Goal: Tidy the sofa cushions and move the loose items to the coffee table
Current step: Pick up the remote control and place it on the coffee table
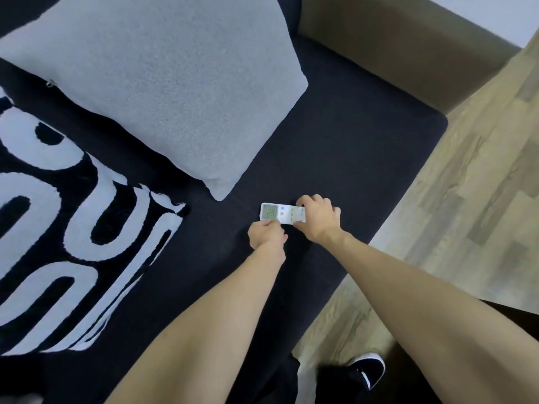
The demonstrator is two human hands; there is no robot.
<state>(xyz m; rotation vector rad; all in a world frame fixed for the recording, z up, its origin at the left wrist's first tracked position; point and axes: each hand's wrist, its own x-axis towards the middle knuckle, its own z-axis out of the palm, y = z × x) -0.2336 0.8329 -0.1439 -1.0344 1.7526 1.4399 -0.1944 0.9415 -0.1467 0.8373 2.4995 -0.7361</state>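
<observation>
A white remote control (280,213) with a small lit screen lies on the dark sofa seat (344,158). My right hand (318,219) curls over its right end, fingers and thumb on its two long edges. My left hand (267,234) pinches its lower left edge near the screen. A plain grey cushion (163,83) leans against the sofa back just left of the remote. A black cushion with white lettering (67,228) lies flat on the seat at the far left.
A tan sofa armrest (408,45) closes the seat's far right end. Wood-look floor (466,199) runs along the seat's front edge. My black shoe (366,370) stands on the floor by the sofa. No coffee table is in view.
</observation>
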